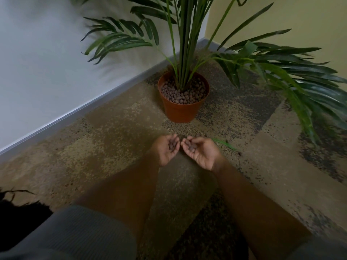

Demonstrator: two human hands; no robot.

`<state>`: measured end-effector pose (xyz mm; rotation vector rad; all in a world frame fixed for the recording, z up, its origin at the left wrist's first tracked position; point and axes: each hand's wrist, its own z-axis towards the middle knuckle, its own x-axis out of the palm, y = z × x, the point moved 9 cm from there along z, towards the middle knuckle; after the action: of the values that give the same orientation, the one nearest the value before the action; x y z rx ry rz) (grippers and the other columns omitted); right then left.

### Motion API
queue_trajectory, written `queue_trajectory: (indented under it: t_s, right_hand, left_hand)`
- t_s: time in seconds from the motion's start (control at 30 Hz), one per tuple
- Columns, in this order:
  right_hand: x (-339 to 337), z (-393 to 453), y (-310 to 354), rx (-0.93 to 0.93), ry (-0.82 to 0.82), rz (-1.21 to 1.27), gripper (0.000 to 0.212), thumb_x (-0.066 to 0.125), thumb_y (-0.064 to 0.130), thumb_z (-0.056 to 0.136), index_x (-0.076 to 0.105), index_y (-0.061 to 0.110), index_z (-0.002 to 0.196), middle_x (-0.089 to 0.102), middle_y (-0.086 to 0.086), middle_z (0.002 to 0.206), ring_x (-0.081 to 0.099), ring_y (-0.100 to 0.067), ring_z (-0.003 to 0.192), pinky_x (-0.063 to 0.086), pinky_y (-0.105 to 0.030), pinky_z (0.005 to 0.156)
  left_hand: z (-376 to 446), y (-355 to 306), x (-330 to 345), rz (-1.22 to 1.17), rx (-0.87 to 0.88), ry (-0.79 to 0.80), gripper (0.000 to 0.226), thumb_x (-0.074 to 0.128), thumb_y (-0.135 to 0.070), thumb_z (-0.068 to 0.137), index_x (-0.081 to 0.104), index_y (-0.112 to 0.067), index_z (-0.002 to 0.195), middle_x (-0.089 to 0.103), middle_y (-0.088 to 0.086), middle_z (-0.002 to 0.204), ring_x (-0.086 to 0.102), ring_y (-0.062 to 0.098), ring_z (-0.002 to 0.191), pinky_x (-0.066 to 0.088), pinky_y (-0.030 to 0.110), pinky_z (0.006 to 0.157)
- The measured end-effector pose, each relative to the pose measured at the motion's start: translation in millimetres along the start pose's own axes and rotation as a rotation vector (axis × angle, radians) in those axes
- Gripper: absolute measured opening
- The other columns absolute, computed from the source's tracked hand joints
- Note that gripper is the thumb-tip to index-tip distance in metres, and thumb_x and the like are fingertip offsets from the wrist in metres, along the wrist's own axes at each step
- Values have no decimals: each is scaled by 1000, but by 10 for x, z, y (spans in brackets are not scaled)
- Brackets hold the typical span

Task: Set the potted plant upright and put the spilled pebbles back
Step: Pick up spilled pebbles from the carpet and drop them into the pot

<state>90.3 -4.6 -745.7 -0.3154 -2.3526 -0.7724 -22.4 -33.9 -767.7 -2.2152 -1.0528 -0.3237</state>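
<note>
The terracotta pot (pixel 180 112) stands upright in the room's corner, its palm stems rising from a bed of brown pebbles (pixel 185 92). My left hand (pixel 166 150) and my right hand (pixel 201 152) are cupped palm-up side by side over the carpet, a short way in front of the pot. Each palm holds several spilled pebbles (pixel 191 147), with the fingers curled round them. The fingertips of both hands nearly touch.
Patterned brown carpet (pixel 116 139) covers the floor. A grey skirting board (pixel 78 111) and white wall run along the left; a yellow wall stands behind. Long fronds (pixel 300 85) hang low at the right. A fallen green leaf (pixel 224 143) lies on the carpet by my right hand.
</note>
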Motion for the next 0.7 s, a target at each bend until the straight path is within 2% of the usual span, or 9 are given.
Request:
queue_trajectory:
  t_s: [0.13, 0.2, 0.33, 0.47, 0.5, 0.57, 0.6, 0.63, 0.7]
  right_hand:
    - [349, -23, 291, -74, 91, 127, 30, 35, 16, 98, 54, -3, 114, 64, -25, 121, 65, -34, 110, 52, -41, 99]
    - [520, -54, 437, -94, 112, 196, 38, 34, 19, 100, 52, -6, 121, 57, -29, 130, 58, -38, 121, 48, -43, 104]
    - [821, -118, 742, -159, 121, 289, 46, 33, 23, 102, 41, -11, 133, 51, -32, 132, 52, -43, 125, 47, -44, 105]
    - [1004, -112, 1008, -236, 53, 341, 51, 31, 22, 103, 29, -10, 143, 40, -30, 143, 46, -43, 131, 45, -47, 106]
    - [1037, -102, 1053, -248, 28, 331, 53, 30, 22, 103, 26, -9, 146, 36, -29, 146, 42, -42, 134, 42, -48, 109]
    - [1095, -85, 1115, -261, -11, 309, 52, 28, 20, 103, 25, -6, 149, 32, -26, 151, 37, -39, 138, 34, -49, 115]
    - [1124, -80, 1132, -260, -20, 302, 52, 27, 19, 103, 25, -5, 149, 31, -25, 152, 35, -38, 140, 30, -49, 117]
    - [1152, -83, 1146, -257, -22, 298, 52, 27, 18, 103, 24, -4, 150, 30, -25, 153, 33, -37, 141, 27, -49, 118]
    - [1200, -97, 1169, -251, -11, 297, 53, 25, 18, 103, 22, -6, 150, 27, -25, 156, 28, -36, 145, 20, -48, 121]
  left_hand:
    - [-11, -372, 230, -244, 75, 40, 24, 45, -24, 99, 63, -10, 90, 63, 2, 86, 61, 11, 80, 52, 24, 67]
    - [-50, -576, 377, -312, 117, 79, 23, 45, -22, 99, 62, -10, 90, 63, 4, 87, 63, 13, 82, 54, 24, 67]
    - [-191, -961, 674, -368, 205, 140, 25, 43, -20, 100, 62, -6, 93, 64, 8, 89, 65, 17, 84, 55, 24, 77]
    - [-336, -1281, 890, -364, 281, 143, 37, 34, -19, 103, 48, -1, 132, 58, 15, 123, 60, 23, 107, 51, 31, 95]
    - [-368, -1354, 931, -359, 305, 147, 38, 32, -19, 104, 44, 0, 135, 56, 15, 125, 59, 25, 110, 47, 35, 102]
    - [-435, -1457, 1007, -344, 332, 171, 36, 29, -17, 104, 46, 3, 128, 56, 16, 107, 58, 26, 96, 37, 43, 111]
    - [-461, -1479, 1045, -337, 326, 194, 39, 28, -18, 104, 45, 6, 130, 57, 18, 108, 58, 27, 98, 33, 46, 114]
    - [-485, -1490, 1084, -329, 315, 222, 45, 26, -18, 104, 40, 9, 136, 55, 21, 123, 55, 30, 113, 29, 47, 116]
    - [-512, -1504, 1120, -341, 289, 254, 51, 24, -19, 105, 21, 10, 147, 34, 24, 149, 36, 35, 138, 23, 47, 118]
